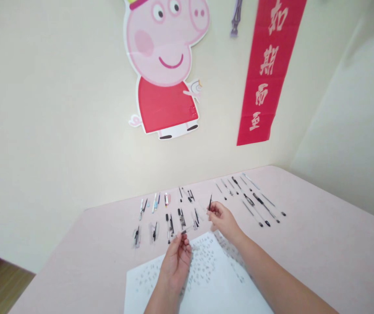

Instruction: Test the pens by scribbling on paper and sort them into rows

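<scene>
Your left hand [175,259] fingers grip a clear barrel [184,230], right hand [223,218] fingers pinch a dark refill [210,202] upright, both held above the counter [307,248], likely sparing the sorted pen rows [181,217].

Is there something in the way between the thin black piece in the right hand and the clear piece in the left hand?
Nothing visible. The right hand pinches the thin black piece; the left hand holds the clear piece. Only air lies between them; loose pen parts lie flat on the table beneath.
</scene>
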Available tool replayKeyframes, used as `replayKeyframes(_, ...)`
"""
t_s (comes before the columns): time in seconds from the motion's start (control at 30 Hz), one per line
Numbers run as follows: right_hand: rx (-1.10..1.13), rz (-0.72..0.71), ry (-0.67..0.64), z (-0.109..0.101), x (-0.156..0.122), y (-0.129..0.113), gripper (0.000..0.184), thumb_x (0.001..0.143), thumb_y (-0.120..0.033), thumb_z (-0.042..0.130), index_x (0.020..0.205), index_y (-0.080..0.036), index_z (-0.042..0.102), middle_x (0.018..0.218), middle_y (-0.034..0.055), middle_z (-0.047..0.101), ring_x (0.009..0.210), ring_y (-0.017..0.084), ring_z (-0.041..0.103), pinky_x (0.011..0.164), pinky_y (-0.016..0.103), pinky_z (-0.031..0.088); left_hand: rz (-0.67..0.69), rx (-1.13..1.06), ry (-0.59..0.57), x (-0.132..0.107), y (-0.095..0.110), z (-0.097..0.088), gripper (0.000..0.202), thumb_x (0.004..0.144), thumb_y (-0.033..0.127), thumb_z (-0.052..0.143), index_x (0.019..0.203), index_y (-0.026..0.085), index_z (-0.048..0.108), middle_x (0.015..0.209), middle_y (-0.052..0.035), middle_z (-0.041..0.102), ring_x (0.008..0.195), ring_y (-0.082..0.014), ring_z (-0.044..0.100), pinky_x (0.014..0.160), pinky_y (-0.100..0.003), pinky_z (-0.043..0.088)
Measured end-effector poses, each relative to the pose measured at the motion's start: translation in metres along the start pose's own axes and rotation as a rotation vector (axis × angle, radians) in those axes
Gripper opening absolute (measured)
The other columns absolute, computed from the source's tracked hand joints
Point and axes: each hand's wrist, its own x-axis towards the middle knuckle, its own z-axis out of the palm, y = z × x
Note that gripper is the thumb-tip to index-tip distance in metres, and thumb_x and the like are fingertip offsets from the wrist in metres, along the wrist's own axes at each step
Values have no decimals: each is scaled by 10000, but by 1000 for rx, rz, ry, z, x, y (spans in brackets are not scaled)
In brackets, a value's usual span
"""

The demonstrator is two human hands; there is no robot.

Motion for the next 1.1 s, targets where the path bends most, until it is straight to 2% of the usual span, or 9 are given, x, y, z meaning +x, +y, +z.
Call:
replayKeyframes(0.1,291,136,-72,7,-6,-16,176,722,-339,606,773,-188,531,633,-20,566,565,124,531,484,226,402,2,-2,5,0,0,1,207,877,52,479,727,65,620,635,-55,635,511,-78,584,454,-170,504)
replayKeyframes(0.23,459,171,-114,12,-14,-33,238,690,-358,681,787,-176,562,681,-3,593,619,132,574,499,226,424,0,-2,-3,0,0,2,203,872,46,487,725,68,625,642,-56,639,518,-77,590,464,-166,510)
replayKeyframes(0.6,454,168,-136,20,-18,-31,299,674,-417,719,763,-168,579,703,20,625,637,141,589,496,225,438,4,8,-4,-1,0,2,234,873,38,474,702,66,632,629,-55,639,505,-77,592,460,-163,513)
replayKeyframes(1.1,423,170,-135,26,-24,-29,267,685,-399,710,785,-162,638,815,62,676,699,162,620,527,240,468,3,-1,-2,0,0,2,220,869,40,486,706,72,631,628,-56,644,512,-79,599,468,-163,521)
